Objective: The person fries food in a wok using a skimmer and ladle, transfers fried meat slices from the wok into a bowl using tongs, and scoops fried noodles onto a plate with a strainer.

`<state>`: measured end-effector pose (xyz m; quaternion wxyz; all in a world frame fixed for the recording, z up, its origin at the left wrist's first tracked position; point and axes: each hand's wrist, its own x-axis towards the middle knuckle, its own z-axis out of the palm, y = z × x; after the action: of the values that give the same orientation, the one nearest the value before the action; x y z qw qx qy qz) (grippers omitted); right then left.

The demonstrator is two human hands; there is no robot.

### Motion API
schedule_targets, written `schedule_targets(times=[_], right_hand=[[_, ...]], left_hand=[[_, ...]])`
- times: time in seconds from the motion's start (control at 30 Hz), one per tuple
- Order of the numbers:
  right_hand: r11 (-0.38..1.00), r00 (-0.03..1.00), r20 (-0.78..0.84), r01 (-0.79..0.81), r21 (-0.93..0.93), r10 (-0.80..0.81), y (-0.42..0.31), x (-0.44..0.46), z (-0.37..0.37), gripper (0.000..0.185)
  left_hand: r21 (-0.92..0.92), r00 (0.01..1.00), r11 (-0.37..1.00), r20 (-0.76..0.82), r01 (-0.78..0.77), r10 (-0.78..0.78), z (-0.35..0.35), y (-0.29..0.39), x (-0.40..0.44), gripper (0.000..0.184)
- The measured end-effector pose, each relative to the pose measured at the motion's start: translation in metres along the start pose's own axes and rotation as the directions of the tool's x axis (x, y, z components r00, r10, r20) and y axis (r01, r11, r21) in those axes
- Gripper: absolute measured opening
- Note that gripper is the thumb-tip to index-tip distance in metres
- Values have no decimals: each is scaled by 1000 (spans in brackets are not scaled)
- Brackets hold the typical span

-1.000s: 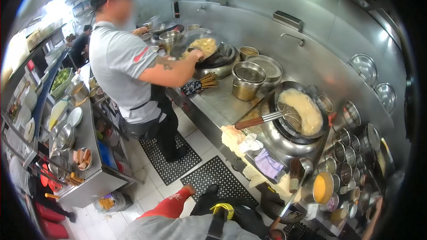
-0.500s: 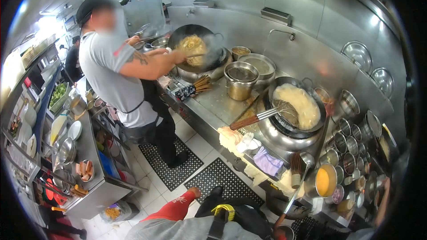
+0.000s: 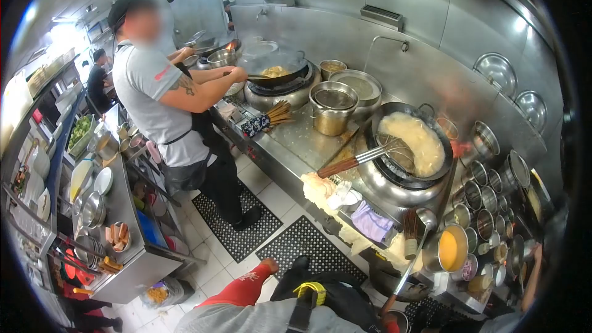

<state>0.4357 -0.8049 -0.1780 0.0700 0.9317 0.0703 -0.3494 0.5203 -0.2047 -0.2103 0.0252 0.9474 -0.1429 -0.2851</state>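
My left hand (image 3: 269, 265), at the end of a red sleeve, hangs low over the black floor mat. It touches no tool that I can see, and its fingers are too small to make out. My right hand is not visible. Before me, a wok (image 3: 412, 117) on the burner holds pale, foamy liquid (image 3: 412, 129) with pieces in it. A wire strainer (image 3: 394, 151) rests across it, its wooden handle toward me. On the right, a long-handled ladle (image 3: 409, 269) lies beside a bamboo brush (image 3: 410, 234) and a pot of orange liquid (image 3: 452, 248).
At left, a co-worker in a grey shirt (image 3: 163, 86) handles a steaming wok (image 3: 280, 77). A lidded-looking pot (image 3: 333, 108) and a purple cloth (image 3: 372, 223) are on the range. Several seasoning containers (image 3: 484, 225) crowd the right. Another person's arm (image 3: 531, 280) shows there.
The co-worker's wok has come down from a tilt to the burner. In my wok the pale liquid has spread wider. My left hand has barely moved.
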Motion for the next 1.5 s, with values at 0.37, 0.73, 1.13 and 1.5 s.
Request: schedule_targets(times=[0.37,0.73,1.13,1.5], right_hand=[[999,999,37,-34,37,33,2,21,1,25],[996,993,100,-62,58,56,9,14,15,28],[992,949,-301,-63,113,95,15,27,101,25],[-516,847,107,212,830,520,-23,-42,-132,23]], left_hand=[[-308,991,943,77,128,-109,10,-2,18,24],[-390,957,874,136,291,-258,12,4,31,28],[-805,938,503,185,316,-293,-19,11,57,34],[-214,507,857,-860,-468,62,-316,100,43,22]])
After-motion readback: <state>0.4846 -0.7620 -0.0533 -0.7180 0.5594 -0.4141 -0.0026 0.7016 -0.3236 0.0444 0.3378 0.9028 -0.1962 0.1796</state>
